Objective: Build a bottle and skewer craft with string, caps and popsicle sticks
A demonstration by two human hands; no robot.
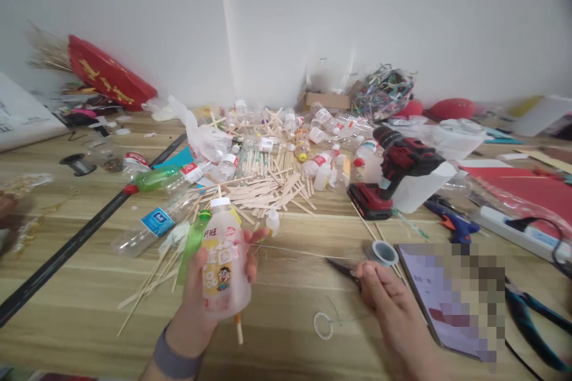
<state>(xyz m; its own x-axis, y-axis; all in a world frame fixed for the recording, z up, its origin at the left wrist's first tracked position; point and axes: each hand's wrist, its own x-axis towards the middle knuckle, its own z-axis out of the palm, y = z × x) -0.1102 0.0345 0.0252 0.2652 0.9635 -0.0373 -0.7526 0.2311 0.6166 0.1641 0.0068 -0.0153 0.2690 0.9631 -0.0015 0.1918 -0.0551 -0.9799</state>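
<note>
My left hand [196, 300] grips a small milk bottle [226, 268] with a white cap and a yellow and pink printed label. A thin stick [239, 331] sticks out below the bottle; whether it passes through cannot be made out. In my right hand [386, 297] is a pair of scissors [343, 270], its dark pointed blades turned toward the bottle. A thin thread [299, 252] runs from near my left fingers to the blades. Close to my right hand stand a grey-blue spool [384, 253] and, lying flat, a white ring [323, 325] with thread.
A red cordless drill [397, 169] stands right of centre, near a blue glue gun [453, 220], a power strip [518, 232] and a phone [440, 303]. Wooden sticks [272, 190] and several plastic bottles fill the middle. A black bar [67, 262] crosses the left side. Another person's hand [6, 205] shows at far left.
</note>
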